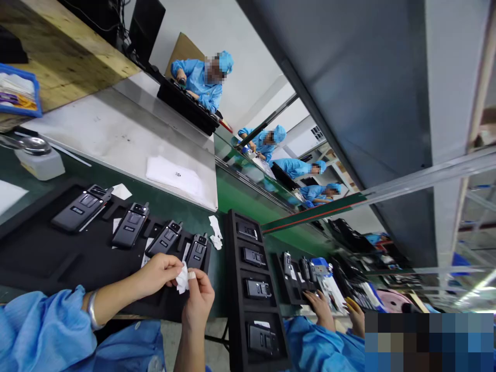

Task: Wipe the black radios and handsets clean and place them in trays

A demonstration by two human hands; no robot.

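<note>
My left hand (160, 274), with a metal bangle at the wrist, pinches a crumpled white wipe (182, 280). On the wipe's other side, the fingertips of my right hand (199, 298) are closed on it too. Just beyond my hands, black handheld radios with stub antennas lie in a row on a black foam tray (34, 258). The nearest radio (197, 251) is right behind the wipe, and another radio (165, 238) lies beyond my left fingers. Farther left are a third radio (130, 226) and the leftmost one (79, 211). White slips stick out beside them.
A second foam tray (231, 268) holding several devices stands at my right. Past it, a co-worker's hands (323, 310) work over another tray. A crumpled wipe (216, 232), a white cloth (174, 174) and a bottle with metal lid (41, 160) lie around. Other workers sit across the line.
</note>
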